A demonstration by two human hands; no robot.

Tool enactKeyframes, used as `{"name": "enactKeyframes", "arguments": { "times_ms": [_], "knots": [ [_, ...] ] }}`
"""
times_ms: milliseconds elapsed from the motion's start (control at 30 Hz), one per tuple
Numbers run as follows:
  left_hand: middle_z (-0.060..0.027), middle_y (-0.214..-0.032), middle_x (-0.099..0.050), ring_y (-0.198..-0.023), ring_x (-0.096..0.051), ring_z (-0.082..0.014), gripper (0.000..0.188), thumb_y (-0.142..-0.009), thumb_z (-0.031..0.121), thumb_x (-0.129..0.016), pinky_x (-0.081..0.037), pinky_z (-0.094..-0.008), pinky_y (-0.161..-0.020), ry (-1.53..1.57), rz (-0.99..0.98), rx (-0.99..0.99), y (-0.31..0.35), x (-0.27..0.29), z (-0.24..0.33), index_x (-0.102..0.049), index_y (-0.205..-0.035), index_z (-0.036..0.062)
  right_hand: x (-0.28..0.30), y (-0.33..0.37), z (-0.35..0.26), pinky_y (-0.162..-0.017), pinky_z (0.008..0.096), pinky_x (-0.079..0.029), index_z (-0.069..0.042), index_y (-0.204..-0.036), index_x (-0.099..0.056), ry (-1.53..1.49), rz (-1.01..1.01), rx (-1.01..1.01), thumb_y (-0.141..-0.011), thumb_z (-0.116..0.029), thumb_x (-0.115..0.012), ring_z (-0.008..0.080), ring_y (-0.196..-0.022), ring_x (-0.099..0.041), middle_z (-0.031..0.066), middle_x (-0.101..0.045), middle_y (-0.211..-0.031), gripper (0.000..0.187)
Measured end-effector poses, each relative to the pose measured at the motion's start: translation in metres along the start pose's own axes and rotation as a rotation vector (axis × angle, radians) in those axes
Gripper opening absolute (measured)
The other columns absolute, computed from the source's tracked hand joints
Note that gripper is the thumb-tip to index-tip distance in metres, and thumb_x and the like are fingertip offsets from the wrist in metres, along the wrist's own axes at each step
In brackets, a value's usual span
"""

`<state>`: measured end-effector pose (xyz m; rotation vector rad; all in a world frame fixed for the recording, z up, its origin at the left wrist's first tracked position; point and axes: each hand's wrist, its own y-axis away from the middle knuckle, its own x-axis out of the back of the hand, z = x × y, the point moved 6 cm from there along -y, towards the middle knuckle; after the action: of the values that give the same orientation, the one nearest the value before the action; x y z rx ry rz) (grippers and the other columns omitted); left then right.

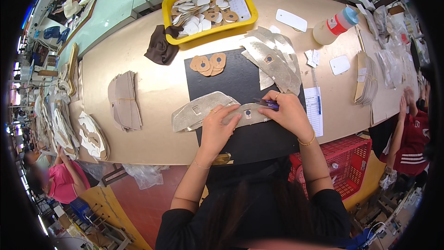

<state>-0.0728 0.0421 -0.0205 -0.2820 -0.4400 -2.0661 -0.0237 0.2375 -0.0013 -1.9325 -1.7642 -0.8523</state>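
My left hand [217, 128] grips the left end of a curved, shiny gold-beige panel [253, 116] with its fingers and thumb; the panel carries a dark keyhole-shaped patch. At its other end my right hand [290, 116] is closed around small snips [268, 103] with purple handles, their dark tip pointing left beside the panel. More panels [187, 115] lie under and left of my left hand, one with a square cut-out. Above my right hand is a fanned pile of similar panels [282, 67]. Tan patches with dark keyhole marks [210, 65] sit on the black mat [231, 143].
At the back stands a yellow tray [253, 11] of white and tan pieces, with a brown cloth [161, 48] beside it. A bottle [330, 28] and a written sheet [313, 111] are to the right. Tied panel stacks [125, 102] flank the mat. Below is a red crate [356, 166]; co-workers sit either side.
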Motion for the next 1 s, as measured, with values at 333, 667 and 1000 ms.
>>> {"name": "enactKeyframes", "arguments": {
  "times_ms": [333,667,1000],
  "knots": [
    [-0.0079,-0.088,-0.064,-0.053,-0.060,-0.0123,0.025,-0.088,0.009,-0.074,-0.049,-0.0249,-0.045,0.039,-0.030,0.099,-0.0005,-0.0007,0.0000,-0.073,-0.112,0.0034,-0.0011,0.0001,0.0032,-0.068,0.0391,-0.052,-0.003,-0.093,-0.069,0.022,-0.045,-0.048,-0.080,-0.027,-0.079,0.0314,-0.074,-0.069,0.0143,-0.069,-0.078,0.028],
    [-0.0063,-0.088,-0.064,-0.048,-0.057,-0.0093,0.025,-0.087,0.010,-0.076,-0.043,-0.0231,-0.041,0.044,-0.009,0.053,-0.0014,-0.0003,0.0003,-0.074,-0.111,0.0032,-0.0010,-0.0007,0.0034,-0.067,0.0389,-0.052,-0.004,-0.092,-0.069,0.029,-0.052,-0.053,-0.081,-0.027,-0.078,0.0314,-0.073,-0.069,0.0143,-0.069,-0.077,0.028],
    [-0.0084,-0.089,-0.065,-0.050,-0.059,-0.0124,0.024,-0.087,0.010,-0.075,-0.048,-0.0250,-0.043,0.014,-0.028,0.053,-0.0019,0.0000,0.0005,-0.073,-0.111,0.0027,-0.0010,-0.0014,0.0024,-0.059,0.0337,-0.048,0.001,-0.088,-0.068,0.013,-0.013,-0.022,-0.079,-0.023,-0.081,0.0261,-0.060,-0.063,0.0153,-0.064,-0.069,0.029]
  ]
}}
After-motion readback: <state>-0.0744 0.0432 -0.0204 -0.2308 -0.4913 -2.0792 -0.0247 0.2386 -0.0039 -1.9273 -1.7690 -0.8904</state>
